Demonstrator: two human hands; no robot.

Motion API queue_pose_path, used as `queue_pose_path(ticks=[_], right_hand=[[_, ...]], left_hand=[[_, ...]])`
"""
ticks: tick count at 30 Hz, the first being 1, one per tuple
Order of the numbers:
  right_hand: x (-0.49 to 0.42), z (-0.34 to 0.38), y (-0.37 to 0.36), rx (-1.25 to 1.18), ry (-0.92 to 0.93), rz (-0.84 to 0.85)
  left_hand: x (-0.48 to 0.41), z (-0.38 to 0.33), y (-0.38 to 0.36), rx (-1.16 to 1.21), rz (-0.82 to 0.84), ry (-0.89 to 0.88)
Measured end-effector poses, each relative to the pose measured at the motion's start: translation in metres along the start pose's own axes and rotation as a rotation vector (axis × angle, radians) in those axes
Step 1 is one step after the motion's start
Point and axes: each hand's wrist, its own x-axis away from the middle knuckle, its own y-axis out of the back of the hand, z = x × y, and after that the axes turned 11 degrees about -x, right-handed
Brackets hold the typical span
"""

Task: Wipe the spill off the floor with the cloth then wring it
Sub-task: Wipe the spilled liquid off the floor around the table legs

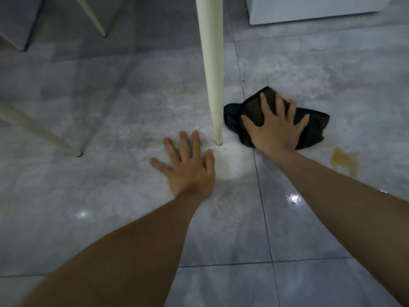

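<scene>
While the right hand (275,127) is pressing flat on the dark cloth (314,127), with all fingers spread wide and not gripping any fold, the left hand (188,165) is lying open on the bare floor (110,129), palm down, holding nothing and seemingly carrying some body weight. The cloth is lying crumpled on the grey tiles, just to the right of the pale table leg (212,74), and its left edge is almost touching that leg.

A brown spill (344,161) is sitting near and to the right of the cloth, close to it but not yet covered. I think the wiping is only partly done.

Some things could be going wrong from here. The tiles are shining as if wet, so the supporting left hand could be slipping. If the cloth is pushed to the left, it could be catching on the table leg. A flat palm without grip could also be sliding over the cloth and only smearing the liquid.

For moving, the open room is lying to the right and near side. On the far side a white cabinet (309,12) is closing the way, and more thin legs (39,129) are standing on the left.
</scene>
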Motion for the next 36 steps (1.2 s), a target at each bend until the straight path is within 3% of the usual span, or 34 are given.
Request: queue_pose_path(ticks=[4, 8, 11, 14, 18, 20, 23, 27, 30, 33, 36], right_hand=[[-0.006, 0.035, -0.010, -0.019, 0.024, 0.004], [0.037, -0.002, -0.004, 0.017, 0.138, -0.014], [0.023, -0.023, 0.008, 0.042, 0.005, 0.006], [0.006, -0.001, 0.006, 0.008, -0.056, 0.004], [0.070, -0.007, 0.000, 0.002, 0.190, -0.002], [0.103, -0.035, 0.006, 0.034, 0.228, -0.013], [0.084, -0.062, 0.020, 0.064, 0.104, 0.025], [0.054, -0.042, 0.018, 0.020, -0.045, -0.016], [0.100, -0.048, 0.010, 0.014, 0.164, -0.019], [0.149, -0.093, 0.015, 0.034, 0.267, -0.063], [0.131, -0.128, 0.033, 0.071, 0.086, -0.043]], left_hand=[[-0.001, 0.000, -0.002, 0.001, -0.011, -0.002], [-0.001, 0.001, -0.001, 0.006, -0.010, -0.015], [0.000, 0.002, -0.001, 0.000, -0.020, -0.017], [0.000, 0.002, 0.001, -0.009, -0.017, -0.023], [0.002, 0.000, 0.003, -0.008, 0.008, -0.023], [0.001, 0.001, 0.003, -0.028, 0.013, -0.025], [0.001, 0.003, 0.002, -0.059, 0.009, -0.016], [0.000, 0.002, 0.004, -0.060, 0.008, -0.034], [0.002, 0.000, 0.009, -0.078, 0.019, -0.049], [0.005, 0.002, 0.012, 0.019, -0.081, -0.073], [0.016, 0.000, 0.009, 0.143, -0.318, -0.206]])
